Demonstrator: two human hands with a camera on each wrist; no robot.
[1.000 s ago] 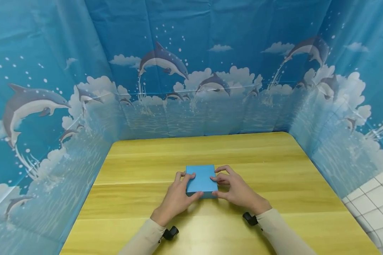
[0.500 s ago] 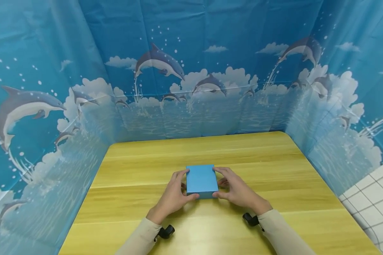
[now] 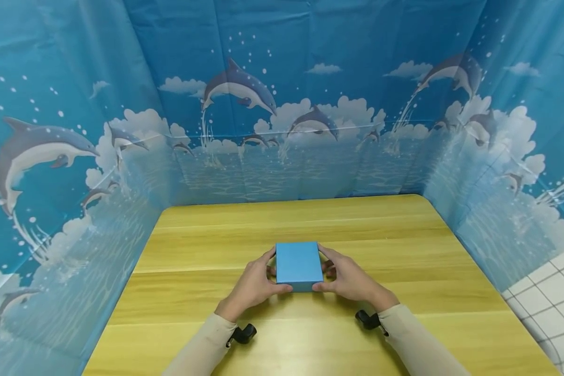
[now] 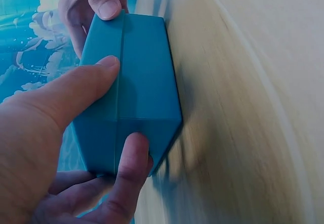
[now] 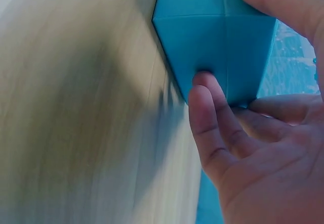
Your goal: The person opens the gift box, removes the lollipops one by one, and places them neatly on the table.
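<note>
A blue square box (image 3: 298,262) lies flat on the yellow wooden table, its lid seam visible in the left wrist view. My left hand (image 3: 250,287) holds the box's left side, thumb on the front face close to the seam. In the left wrist view one fingertip (image 4: 135,145) presses the end face below the seam. My right hand (image 3: 352,281) holds the opposite side, its thumb on the front face and its index finger at the far right corner. In the right wrist view, two fingertips (image 5: 201,100) are at the side face. The lid's top is uncovered.
The yellow table (image 3: 207,235) has rounded far corners. A blue dolphin-print curtain (image 3: 282,172) encloses its back and sides. White floor tiles (image 3: 554,297) show at the lower right. Each wrist wears a small black camera mount (image 3: 242,334).
Fingers that lay over the lid's top one second ago have slid outward to the sides and far corners. Both thumbs remain on the front face. The box has barely shifted.
</note>
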